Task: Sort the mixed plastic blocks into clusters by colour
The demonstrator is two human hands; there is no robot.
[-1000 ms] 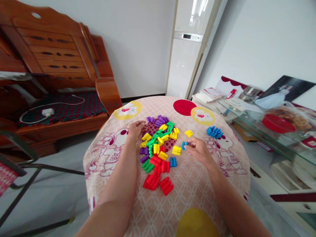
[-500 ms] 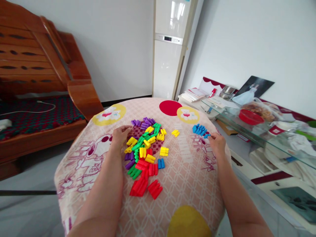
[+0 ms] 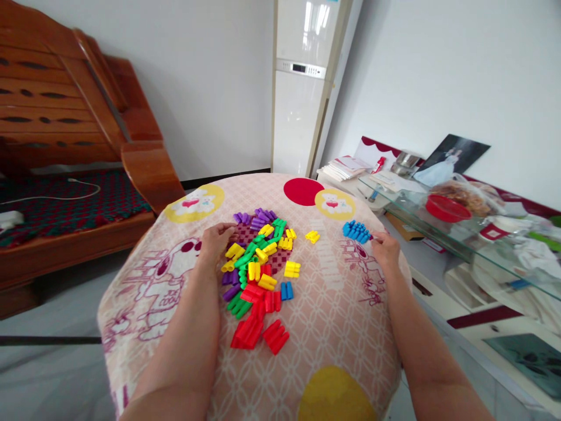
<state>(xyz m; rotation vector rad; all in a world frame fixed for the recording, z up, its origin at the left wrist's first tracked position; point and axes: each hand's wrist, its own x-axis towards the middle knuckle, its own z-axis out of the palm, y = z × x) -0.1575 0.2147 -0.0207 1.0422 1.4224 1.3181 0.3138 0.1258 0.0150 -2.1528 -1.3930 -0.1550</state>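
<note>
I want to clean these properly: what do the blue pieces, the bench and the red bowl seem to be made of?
Blue pieces: probably smooth plastic, given their even, bright colour.
Bench: apparently varnished wood, from its brown, glossy surface.
Red bowl: likely plastic, evenly coloured, though enamelled metal is possible.

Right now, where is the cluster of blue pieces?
In the head view, the blue cluster lies on the right of the table, beside the right hand.

One head-worn view (the only one) looks forward and down.
</note>
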